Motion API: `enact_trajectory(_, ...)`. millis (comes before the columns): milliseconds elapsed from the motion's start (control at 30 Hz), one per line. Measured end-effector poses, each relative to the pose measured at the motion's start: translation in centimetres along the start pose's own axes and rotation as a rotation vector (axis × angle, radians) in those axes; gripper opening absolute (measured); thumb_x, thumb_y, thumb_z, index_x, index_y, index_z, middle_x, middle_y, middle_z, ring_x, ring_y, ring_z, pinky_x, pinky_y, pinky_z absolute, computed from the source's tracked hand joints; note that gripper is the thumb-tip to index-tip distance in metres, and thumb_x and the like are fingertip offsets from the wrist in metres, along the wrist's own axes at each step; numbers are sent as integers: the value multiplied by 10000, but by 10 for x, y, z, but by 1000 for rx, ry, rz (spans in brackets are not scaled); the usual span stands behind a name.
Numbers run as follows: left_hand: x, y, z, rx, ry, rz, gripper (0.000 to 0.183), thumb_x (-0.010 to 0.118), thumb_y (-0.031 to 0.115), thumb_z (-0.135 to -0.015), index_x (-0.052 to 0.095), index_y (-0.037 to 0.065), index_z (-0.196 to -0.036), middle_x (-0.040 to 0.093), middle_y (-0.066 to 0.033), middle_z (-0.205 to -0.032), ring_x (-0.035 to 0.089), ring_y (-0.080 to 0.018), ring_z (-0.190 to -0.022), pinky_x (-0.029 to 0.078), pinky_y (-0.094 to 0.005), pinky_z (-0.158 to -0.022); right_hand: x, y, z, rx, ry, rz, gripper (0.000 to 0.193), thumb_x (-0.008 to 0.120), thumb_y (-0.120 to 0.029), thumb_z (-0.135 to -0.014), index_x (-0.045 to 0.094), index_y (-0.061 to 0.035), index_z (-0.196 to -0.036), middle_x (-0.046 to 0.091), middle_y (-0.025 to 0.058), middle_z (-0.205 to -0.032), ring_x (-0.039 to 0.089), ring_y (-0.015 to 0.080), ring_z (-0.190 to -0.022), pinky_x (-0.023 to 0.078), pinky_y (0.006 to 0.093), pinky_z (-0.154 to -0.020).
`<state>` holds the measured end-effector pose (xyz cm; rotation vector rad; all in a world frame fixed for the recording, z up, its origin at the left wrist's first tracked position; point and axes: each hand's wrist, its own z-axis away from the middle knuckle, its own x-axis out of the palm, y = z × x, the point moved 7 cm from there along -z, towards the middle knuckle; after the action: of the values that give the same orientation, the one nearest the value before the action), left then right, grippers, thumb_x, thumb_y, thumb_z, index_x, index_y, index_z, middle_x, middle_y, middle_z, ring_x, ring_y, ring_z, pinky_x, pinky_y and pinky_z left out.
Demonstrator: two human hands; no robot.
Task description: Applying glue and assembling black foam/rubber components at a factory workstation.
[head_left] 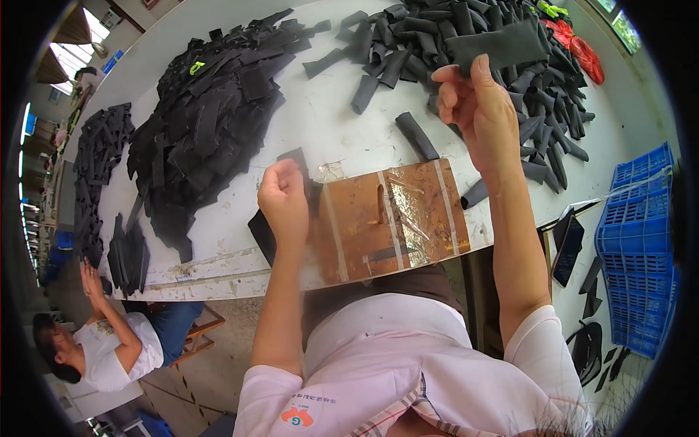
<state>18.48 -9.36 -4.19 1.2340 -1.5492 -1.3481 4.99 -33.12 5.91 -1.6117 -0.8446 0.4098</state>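
My right hand [480, 120] is raised at the far right with its fingers apart. A black fabric tube [506, 45] is at its fingertips, the thumb overlapping its lower edge; no fingers wrap round it. My left hand [282, 195], fingers curled, is beside the left edge of a brown board [360, 218] with clear tape and pale strips. A black fabric piece [295, 155] shows at its knuckles and runs behind it; the grip itself is partly hidden. Another dark piece [261, 237] lies by my left wrist. One black tube [416, 136] lies just beyond the board.
A heap of flat black pieces [211, 131] covers the table's left, and a pile of black tubes [437, 29] its far right. Blue crates [633, 247] stand at right, near a red plastic bag [582, 58]. A person [109, 335] sits at the table's left end.
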Motion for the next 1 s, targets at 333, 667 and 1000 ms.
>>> enact_trajectory(333,9,-33,-25,27,-134,-1198,397,639,259,-694,482,-29,-918,529,-212,-828,513,-383,-841,431,-425,-750,-1,88,131,443,-231,146,445,398,-403,-893,556,-11,-753,430,-2,-537,376,58,-485,286,195,-420)
enact_trajectory(667,-28,-25,-17,57,-149,-627,138,535,67,-756,549,-57,-815,565,-129,-717,514,-217,-622,399,-323,-567,39,66,149,202,-490,515,217,565,-199,-800,564,16,-773,548,139,-705,527,319,-615,425,347,-560)
enact_trajectory(1000,13,64,69,-78,-732,111,114,478,-45,-777,535,-4,-867,550,-63,-1016,485,-74,-765,399,-201,-673,84,45,148,119,-391,220,206,678,-70,-678,576,13,-836,515,93,-684,548,227,-601,435,303,-510)
